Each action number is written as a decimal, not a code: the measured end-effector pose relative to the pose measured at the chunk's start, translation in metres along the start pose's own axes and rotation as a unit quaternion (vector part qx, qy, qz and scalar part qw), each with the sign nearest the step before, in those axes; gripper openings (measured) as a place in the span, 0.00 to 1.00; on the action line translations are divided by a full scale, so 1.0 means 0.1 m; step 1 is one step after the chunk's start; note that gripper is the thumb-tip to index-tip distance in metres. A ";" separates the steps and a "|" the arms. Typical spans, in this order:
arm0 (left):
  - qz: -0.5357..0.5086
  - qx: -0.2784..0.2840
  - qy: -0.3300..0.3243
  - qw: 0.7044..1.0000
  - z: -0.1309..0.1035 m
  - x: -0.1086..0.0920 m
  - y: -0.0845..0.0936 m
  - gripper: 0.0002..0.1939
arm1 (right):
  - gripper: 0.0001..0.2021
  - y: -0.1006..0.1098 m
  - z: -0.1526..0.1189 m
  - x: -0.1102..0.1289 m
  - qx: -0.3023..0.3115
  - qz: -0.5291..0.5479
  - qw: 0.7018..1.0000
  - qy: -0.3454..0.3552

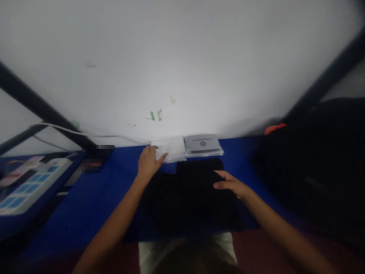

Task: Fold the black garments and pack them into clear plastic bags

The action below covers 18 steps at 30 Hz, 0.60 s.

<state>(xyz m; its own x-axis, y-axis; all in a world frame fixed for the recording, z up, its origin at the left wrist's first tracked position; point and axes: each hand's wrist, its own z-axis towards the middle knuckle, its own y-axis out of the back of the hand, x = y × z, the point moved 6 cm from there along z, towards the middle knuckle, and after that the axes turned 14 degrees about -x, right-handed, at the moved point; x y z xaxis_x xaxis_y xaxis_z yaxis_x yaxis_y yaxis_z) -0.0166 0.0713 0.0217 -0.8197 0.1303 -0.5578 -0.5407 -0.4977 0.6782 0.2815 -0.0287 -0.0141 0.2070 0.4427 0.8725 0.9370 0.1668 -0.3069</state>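
Observation:
A white stack of thin packets [173, 147] lies on the blue surface against the wall. My left hand [149, 161] rests at its left end, thumb and fingers apart over the top. Just right of that stack sits a grey packet with dark print [203, 144] in clear wrapping. Black folded cloth [194, 194] spreads over the surface in front of both. At the cloth's right side is my right hand [230, 183], its thumb and forefinger apart at the edge; the other fingers are partly hidden.
A white power strip with blue sockets [34, 186] lies at the left. Dark frame bars [31, 95] slant at both sides, and a white cable [97, 135] runs along the wall. A large black item [319, 167] fills the right.

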 end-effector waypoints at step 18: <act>-0.140 0.230 -0.129 0.955 -0.89 -0.97 -0.16 0.25 | 0.11 0.25 -0.08 -0.23 -0.066 0.122 0.990 -0.036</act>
<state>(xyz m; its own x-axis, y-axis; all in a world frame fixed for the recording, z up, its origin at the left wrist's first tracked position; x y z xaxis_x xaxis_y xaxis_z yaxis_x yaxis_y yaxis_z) 0.0886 -0.0099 0.0220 -0.6189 0.4387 -0.6515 -0.7223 0.0079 0.6915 0.3022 -0.0414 -0.0386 0.4161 0.5179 0.7474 0.8908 -0.0674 -0.4493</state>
